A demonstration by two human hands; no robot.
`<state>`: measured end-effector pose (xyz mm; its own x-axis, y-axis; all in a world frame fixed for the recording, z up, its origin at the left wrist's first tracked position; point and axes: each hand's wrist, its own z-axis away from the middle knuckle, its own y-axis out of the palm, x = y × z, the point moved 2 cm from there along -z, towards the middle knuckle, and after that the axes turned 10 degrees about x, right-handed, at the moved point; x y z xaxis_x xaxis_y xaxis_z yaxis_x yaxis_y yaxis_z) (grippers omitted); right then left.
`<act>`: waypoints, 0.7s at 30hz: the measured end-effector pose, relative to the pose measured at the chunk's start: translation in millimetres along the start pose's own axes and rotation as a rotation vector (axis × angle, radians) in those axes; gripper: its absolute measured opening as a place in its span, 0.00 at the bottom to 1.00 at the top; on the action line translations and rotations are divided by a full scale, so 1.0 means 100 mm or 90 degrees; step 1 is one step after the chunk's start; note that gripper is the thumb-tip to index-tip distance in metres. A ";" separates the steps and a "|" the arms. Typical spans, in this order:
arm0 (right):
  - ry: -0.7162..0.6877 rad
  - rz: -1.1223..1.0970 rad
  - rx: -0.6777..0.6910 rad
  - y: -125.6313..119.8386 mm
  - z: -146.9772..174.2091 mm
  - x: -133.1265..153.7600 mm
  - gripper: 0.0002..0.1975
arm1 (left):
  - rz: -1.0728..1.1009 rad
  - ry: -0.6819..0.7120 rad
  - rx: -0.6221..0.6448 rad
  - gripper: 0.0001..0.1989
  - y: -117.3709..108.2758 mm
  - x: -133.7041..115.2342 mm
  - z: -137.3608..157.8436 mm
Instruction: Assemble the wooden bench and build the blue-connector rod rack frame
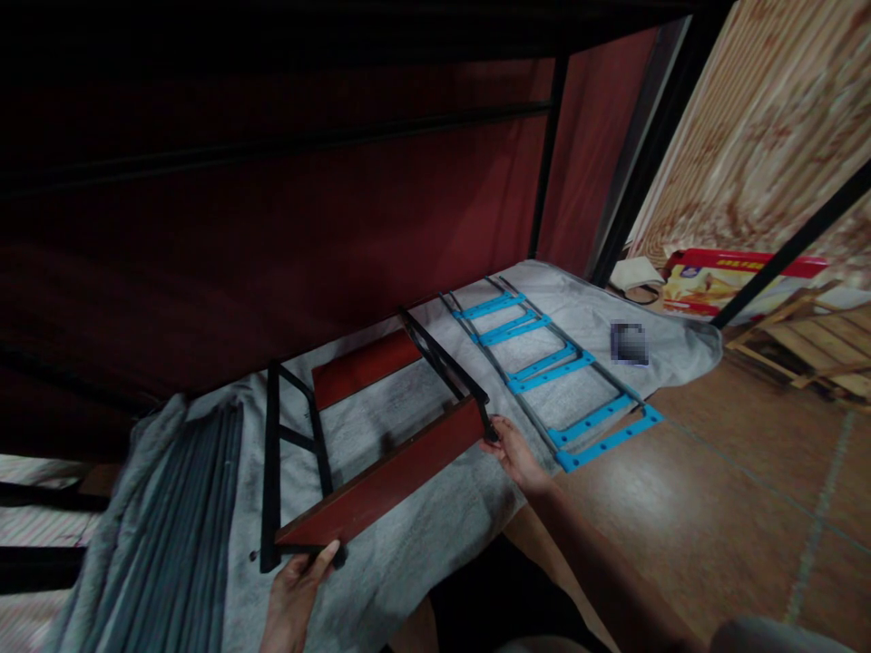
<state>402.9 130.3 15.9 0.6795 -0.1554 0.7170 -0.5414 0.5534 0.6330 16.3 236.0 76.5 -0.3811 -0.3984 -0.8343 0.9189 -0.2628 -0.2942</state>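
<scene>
A small rack (pixel 381 474) with black metal side frames and two reddish-brown boards lies on a grey cloth (pixel 435 535). At the rack's near left corner, my left hand (pixel 298 585) has its thumb and fingers closed on the black frame by the front board's end. My right hand (pixel 515 452) grips the near right corner, fingers round the black frame. A second board (pixel 367 367) sits toward the back of the rack. Just right of the rack, blue slotted brackets (pixel 552 370) joined by grey rods lie on the cloth.
Grey tubes (pixel 197 526) lie side by side at the left. A blurred dark object (pixel 630 345) rests on the cloth at the right. Beyond it are a red and yellow box (pixel 721 281) and a wooden slatted stool (pixel 817 349). Black metal posts (pixel 544 172) stand before dark red panels.
</scene>
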 end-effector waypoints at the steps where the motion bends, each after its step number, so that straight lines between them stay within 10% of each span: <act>1: -0.014 0.002 0.025 0.01 0.01 0.02 0.19 | -0.006 0.002 0.004 0.20 0.00 0.00 0.00; 21: 0.016 0.041 -0.054 0.02 -0.02 -0.01 0.22 | 0.021 0.003 0.006 0.19 0.01 -0.01 0.04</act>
<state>401.9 132.8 15.4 0.6570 -0.0971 0.7476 -0.5417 0.6288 0.5578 16.9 233.1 79.0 -0.3498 -0.4031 -0.8457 0.9300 -0.2584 -0.2614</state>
